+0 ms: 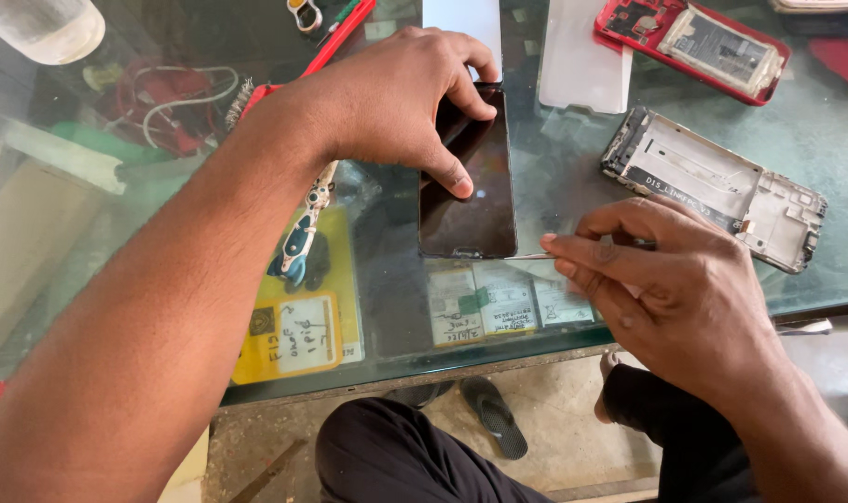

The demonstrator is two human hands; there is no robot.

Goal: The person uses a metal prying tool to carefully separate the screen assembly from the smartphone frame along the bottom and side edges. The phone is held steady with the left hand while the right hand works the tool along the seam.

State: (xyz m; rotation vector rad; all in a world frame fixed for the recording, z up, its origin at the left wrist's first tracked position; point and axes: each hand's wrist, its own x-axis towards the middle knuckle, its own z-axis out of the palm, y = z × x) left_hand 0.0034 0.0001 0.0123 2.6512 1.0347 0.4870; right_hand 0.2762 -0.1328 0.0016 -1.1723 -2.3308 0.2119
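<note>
Right hand [671, 293] pinches thin metal tool [536, 255] against glossy black rectangular phone [469, 200]; left hand [396, 102] presses it onto glass table [554, 186].

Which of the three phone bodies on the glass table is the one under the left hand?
The dark phone, glossy face up, pinned by the left hand; the red-cased phone and bare grey frame lie untouched.
</note>
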